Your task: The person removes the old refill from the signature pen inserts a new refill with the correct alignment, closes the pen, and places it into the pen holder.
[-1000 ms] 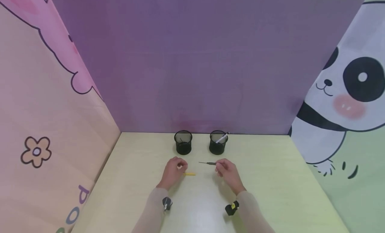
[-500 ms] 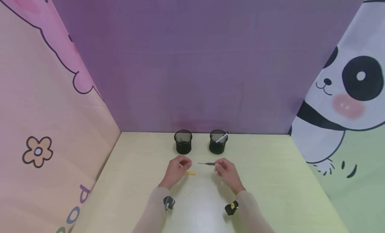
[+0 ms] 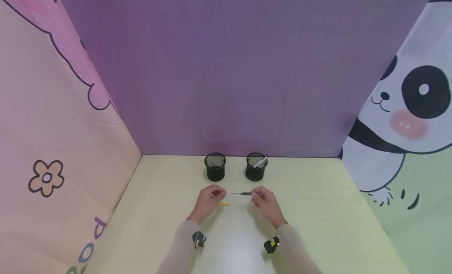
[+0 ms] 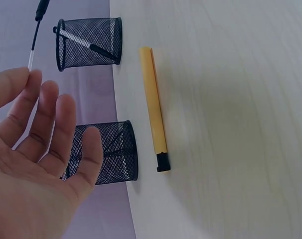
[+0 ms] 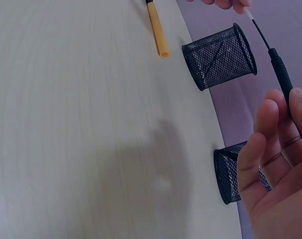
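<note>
My right hand [image 3: 267, 204] pinches the black ribbed handle of a slim screwdriver [image 5: 280, 72] between thumb and fingers. Its thin shaft points left across the gap between my hands. At the far end of the shaft is a small whitish, see-through-looking tip piece [image 4: 31, 59]. My left hand [image 3: 206, 202] pinches that piece between thumb and index fingertip, the other fingers loosely bent. Whether the piece is fixed to the shaft or slipped over it I cannot tell. Below the left fingers a yellow stick [image 4: 152, 102] with a black end lies on the table.
Two black mesh pen cups stand near the table's back edge. The left cup [image 3: 215, 174] has a thin dark item inside; the right cup [image 3: 255, 174] holds a white-and-black pen [image 3: 260, 161]. The pale wooden table [image 3: 159, 195] meets a purple backdrop [image 3: 226, 89].
My left hand has shifted right toward the screwdriver's tip, covering more of the yellow stick. The right hand has moved slightly left and still holds the screwdriver.
</note>
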Motion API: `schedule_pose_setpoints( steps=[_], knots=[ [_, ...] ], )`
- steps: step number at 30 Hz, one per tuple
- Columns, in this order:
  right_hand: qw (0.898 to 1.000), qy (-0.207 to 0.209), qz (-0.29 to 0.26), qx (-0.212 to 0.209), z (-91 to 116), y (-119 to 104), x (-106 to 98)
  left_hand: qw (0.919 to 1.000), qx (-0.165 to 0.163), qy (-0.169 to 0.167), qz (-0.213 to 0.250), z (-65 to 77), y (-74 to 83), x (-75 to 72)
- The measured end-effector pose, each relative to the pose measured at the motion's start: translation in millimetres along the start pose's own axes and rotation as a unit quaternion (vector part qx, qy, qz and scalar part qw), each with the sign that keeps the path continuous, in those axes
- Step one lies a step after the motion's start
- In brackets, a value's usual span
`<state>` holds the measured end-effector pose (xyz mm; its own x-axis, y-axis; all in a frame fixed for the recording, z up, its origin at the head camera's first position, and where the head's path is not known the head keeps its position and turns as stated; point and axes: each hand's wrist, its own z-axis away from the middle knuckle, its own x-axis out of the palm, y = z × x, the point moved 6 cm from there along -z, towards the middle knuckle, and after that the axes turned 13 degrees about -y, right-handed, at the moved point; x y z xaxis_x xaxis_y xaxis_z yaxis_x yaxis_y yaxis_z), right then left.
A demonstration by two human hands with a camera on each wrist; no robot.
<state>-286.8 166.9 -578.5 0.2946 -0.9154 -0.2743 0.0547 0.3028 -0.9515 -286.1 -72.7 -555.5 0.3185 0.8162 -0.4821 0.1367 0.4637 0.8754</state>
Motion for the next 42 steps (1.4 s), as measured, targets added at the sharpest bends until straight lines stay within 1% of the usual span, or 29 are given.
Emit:
schedule_pose_setpoints(
  steps=[6, 11, 14, 18, 24, 35, 42],
  knots=[
    [1.000, 0.000, 0.007, -0.003, 0, 0, 2, 1.0000, -0.003, -0.007, 0.004, 1.5, -0.2, 0.6],
    [1.000, 0.001, 0.012, -0.010, 0, -1, 3, 0.9999, 0.001, -0.010, -0.003, 2.7, 1.4, 0.0],
    [1.000, -0.001, 0.010, -0.007, 0, 0, 3, 0.9999, 0.004, -0.009, -0.003, 3.5, 2.3, -0.3],
    [1.000, -0.003, 0.005, 0.000, 1, 1, 2, 1.0000, 0.000, -0.008, -0.003, 3.5, -0.1, -0.5],
    [1.000, 0.000, 0.007, 0.007, 0, 4, 2, 0.9998, -0.020, -0.002, 0.001, 2.4, -5.7, -4.2],
    [1.000, 0.005, -0.001, 0.017, -1, 8, -3, 0.9998, -0.017, 0.005, 0.007, 1.9, -10.6, -12.3],
    [1.000, 0.006, -0.003, 0.013, 0, 9, -6, 0.9998, -0.011, 0.010, 0.009, 2.6, -15.2, -15.6]
  ],
)
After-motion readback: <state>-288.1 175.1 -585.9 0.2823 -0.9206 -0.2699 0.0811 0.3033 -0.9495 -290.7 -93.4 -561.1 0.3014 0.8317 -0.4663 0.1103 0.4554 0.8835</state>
